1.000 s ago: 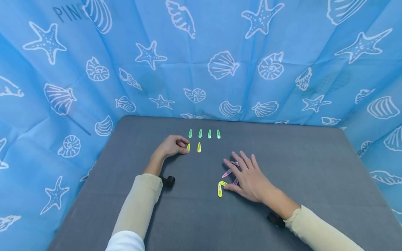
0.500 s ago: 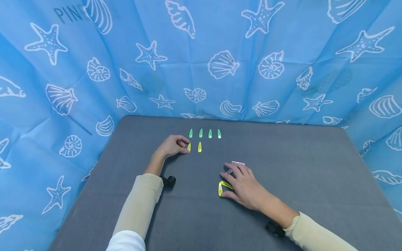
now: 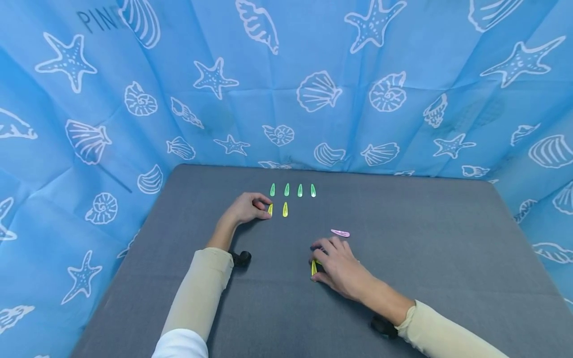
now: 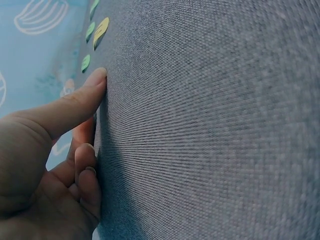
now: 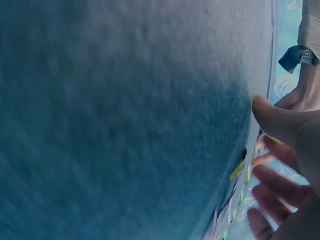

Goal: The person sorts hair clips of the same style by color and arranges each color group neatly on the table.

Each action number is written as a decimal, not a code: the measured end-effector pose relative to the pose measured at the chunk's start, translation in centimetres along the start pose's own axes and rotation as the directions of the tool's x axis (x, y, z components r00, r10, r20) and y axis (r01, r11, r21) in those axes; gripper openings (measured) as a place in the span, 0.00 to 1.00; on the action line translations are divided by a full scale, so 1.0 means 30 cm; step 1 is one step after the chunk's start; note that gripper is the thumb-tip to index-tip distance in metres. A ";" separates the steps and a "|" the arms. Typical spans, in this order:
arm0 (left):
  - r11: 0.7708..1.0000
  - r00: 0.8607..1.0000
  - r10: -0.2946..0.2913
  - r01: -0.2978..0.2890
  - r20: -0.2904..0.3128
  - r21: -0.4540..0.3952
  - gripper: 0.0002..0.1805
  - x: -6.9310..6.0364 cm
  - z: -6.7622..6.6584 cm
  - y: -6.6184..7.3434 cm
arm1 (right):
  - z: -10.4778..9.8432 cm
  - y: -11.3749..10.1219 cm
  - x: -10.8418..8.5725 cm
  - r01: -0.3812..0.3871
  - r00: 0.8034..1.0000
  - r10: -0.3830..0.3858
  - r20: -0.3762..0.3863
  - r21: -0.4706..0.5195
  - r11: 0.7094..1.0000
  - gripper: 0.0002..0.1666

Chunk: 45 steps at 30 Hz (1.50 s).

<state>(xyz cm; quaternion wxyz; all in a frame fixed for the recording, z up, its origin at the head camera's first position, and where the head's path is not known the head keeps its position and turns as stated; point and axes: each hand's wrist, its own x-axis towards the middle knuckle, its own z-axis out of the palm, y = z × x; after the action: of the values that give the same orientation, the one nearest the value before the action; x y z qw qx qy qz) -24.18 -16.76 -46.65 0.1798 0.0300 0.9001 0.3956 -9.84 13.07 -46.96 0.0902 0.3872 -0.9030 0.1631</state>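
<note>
"On the table [image 3: 268,308], what could go wrong?"

"The right hand [image 3: 342,271] might drag two at once: the near clip [image 3: 314,269] lies between its thumb and fingertips, with the tucked clip [image 3: 318,262] just beside, partly hidden under the fingers."

"Has it grasped either?"

"I can't tell; the fingers cover the contact."

"And the left hand [image 3: 246,208]?"

"Pinching the end clip [image 3: 270,210], it seems; a twitch could skew that from its neighbour [image 3: 285,209]."

"Poses?"

"The left has its spare fingers curled; the right arches low, palm down."
</note>
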 end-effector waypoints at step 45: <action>0.999 0.999 -0.033 0.033 -0.001 -0.032 0.20 0.004 -0.001 0.003 | -0.023 0.076 0.169 -0.380 0.923 0.353 0.155 0.518 0.766 0.03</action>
<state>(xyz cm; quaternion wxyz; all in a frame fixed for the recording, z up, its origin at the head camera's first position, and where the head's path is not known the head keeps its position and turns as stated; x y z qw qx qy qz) -24.29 -16.70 -46.61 0.1862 0.0119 0.8942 0.4069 -14.96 11.39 -45.36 -0.0776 0.2168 -0.8803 0.4149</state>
